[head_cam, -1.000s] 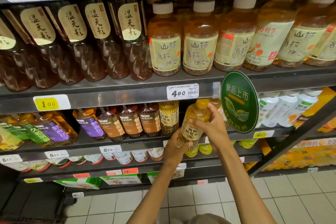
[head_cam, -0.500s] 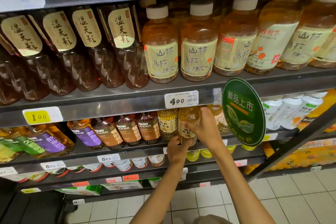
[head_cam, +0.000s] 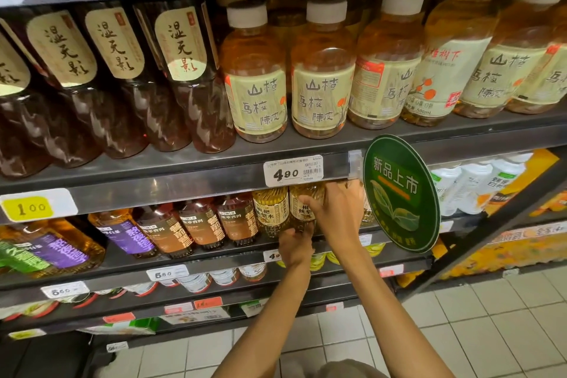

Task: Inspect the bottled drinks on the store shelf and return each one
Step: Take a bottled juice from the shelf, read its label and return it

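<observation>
A yellow drink bottle (head_cam: 302, 205) with a cream label stands on the middle shelf (head_cam: 214, 252), just under the 4.90 price tag (head_cam: 294, 169). My right hand (head_cam: 339, 212) wraps its right side and upper part. My left hand (head_cam: 295, 244) cups its base from below at the shelf's front edge. A matching yellow bottle (head_cam: 270, 212) stands right beside it on the left. The bottle's cap is hidden behind the shelf rail above.
A round green sign (head_cam: 400, 193) sticks out from the shelf rail just right of my right hand. Brown-labelled bottles (head_cam: 236, 221) fill the shelf to the left, orange tea bottles (head_cam: 320, 70) the shelf above. White bottles (head_cam: 469, 184) sit at right. Tiled floor (head_cam: 460, 331) lies below.
The yellow bottle has gone from being held out in front of the shelf to standing in its row on the middle shelf. Both hands moved forward and up with it.
</observation>
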